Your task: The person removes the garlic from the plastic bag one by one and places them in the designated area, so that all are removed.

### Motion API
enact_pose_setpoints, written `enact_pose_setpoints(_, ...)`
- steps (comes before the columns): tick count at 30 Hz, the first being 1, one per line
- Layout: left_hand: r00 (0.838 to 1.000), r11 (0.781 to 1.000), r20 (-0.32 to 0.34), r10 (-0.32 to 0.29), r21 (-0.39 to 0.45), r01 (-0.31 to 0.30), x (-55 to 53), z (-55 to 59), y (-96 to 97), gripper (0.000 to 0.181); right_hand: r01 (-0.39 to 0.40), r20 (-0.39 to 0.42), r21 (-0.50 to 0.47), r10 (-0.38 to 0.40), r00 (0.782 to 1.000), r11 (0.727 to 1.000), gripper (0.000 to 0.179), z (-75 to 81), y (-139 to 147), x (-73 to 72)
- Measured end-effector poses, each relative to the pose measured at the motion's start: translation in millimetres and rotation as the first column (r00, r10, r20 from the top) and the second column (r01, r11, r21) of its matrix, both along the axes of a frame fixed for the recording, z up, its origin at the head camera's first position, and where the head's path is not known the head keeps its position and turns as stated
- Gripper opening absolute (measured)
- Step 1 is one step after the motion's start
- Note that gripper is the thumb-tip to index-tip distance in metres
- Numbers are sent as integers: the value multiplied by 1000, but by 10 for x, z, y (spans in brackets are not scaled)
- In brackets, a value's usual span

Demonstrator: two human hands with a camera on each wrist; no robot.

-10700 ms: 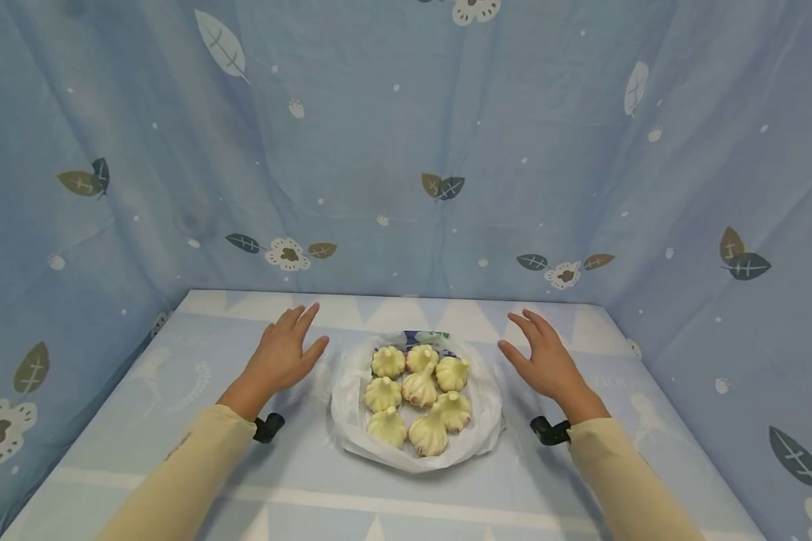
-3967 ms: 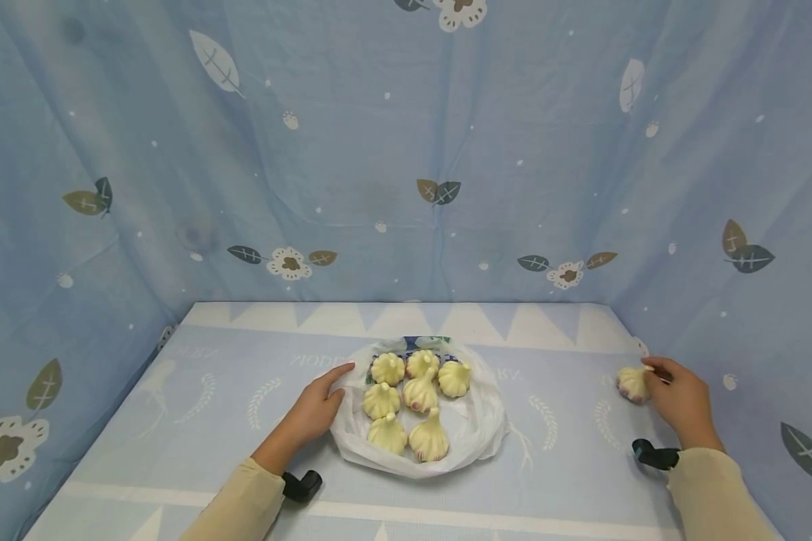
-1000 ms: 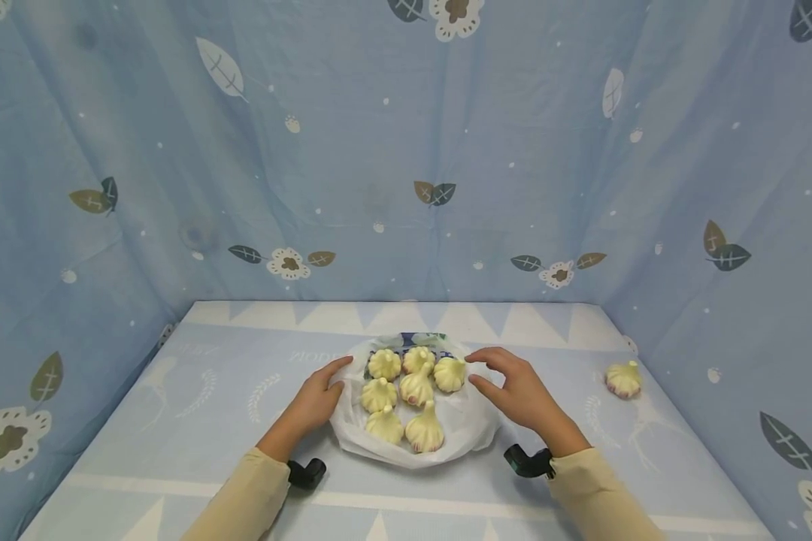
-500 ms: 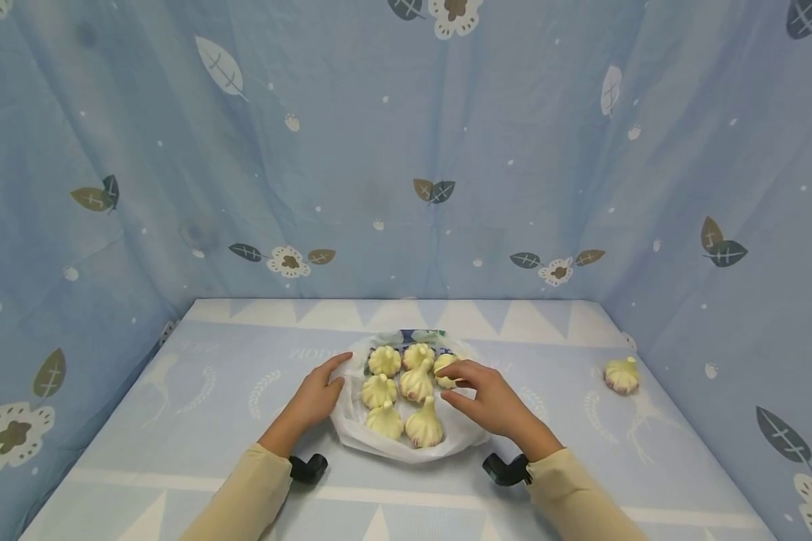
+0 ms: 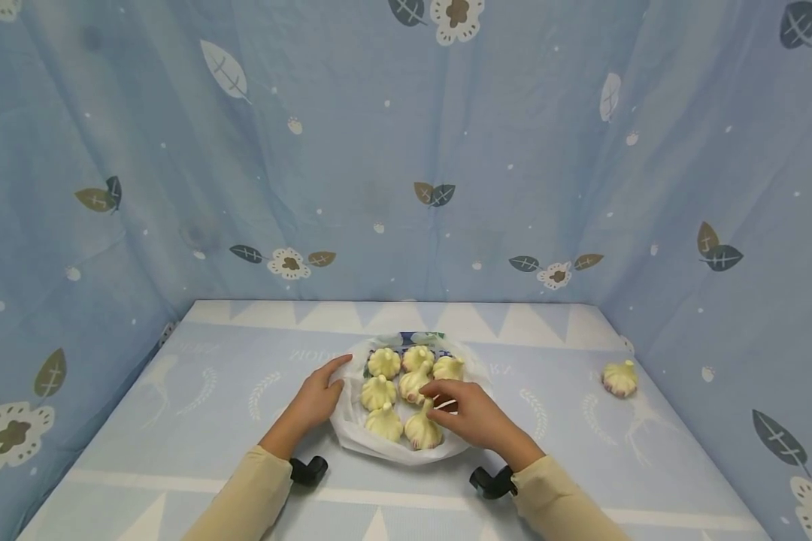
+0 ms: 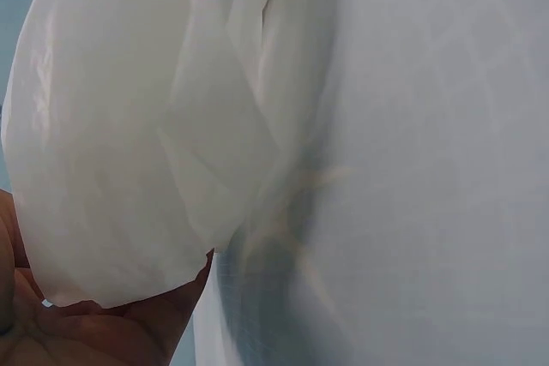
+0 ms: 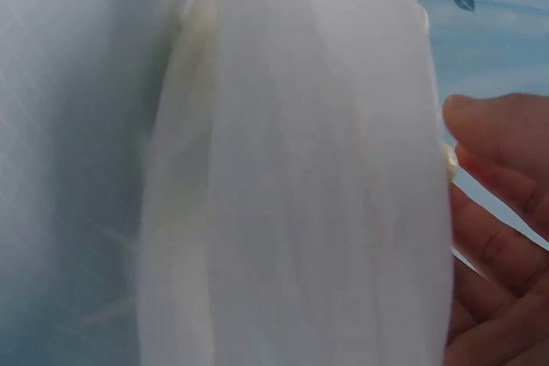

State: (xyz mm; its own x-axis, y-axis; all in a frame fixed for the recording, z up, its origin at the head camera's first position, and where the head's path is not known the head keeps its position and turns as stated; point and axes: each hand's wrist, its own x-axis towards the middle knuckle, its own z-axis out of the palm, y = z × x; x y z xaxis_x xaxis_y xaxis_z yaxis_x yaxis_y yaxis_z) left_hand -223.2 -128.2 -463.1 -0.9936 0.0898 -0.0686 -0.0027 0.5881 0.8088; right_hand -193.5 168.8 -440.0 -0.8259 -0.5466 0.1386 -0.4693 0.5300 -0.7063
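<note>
A white plastic bag (image 5: pixel 359 443), its rim rolled down, holds several pale yellow garlic bulbs (image 5: pixel 377 393). My left hand (image 5: pixel 314 398) rests at the bag's left side, index finger and thumb stretched toward the rim. In the left wrist view the bag wall (image 6: pixel 129 143) covers most of its fingers. My right hand (image 5: pixel 474 413) reaches over the right rim, thumb and index finger apart beside the stem of the front garlic bulb (image 5: pixel 423 432). In the right wrist view the bag's side hides much of the inside. Another garlic bulb (image 5: pixel 620 379) lies on the table at far right.
The table (image 5: pixel 176 443) has a pale blue and white patterned cover. Blue curtains (image 5: pixel 352 150) with leaf and flower prints surround it at the back and sides. Black wrist cameras (image 5: pixel 492 482) sit under both wrists.
Earlier, my right hand set one garlic bulb at the table's right. Since a second ago it has moved left and forward over the bag to the front bulb. The left hand stays at the bag.
</note>
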Motion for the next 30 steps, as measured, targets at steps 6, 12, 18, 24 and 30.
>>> enact_pose_setpoints(6,1000,1000,0,5,11,-5,-1,-6,3,51,17,-13,9,-17,1000,1000,25,-48,-33,3)
enact_pose_setpoints(12,1000,1000,-3,12,19,-12,15,-4,11,51,11,-5,-25,-11,1000,1000,21,-41,-55,30)
enact_pose_setpoints(18,1000,1000,-16,8,22,-7,16,2,12,51,3,-12,-43,-4,1000,999,20,16,-61,48)
enact_pose_setpoints(24,1000,1000,-27,5,19,-4,6,0,17,51,22,-34,-60,-24,999,998,19,72,-32,60)
enact_pose_setpoints(30,999,1000,-31,9,7,-9,-4,-15,35,51,47,-76,-48,-50,996,998,20,127,33,79)
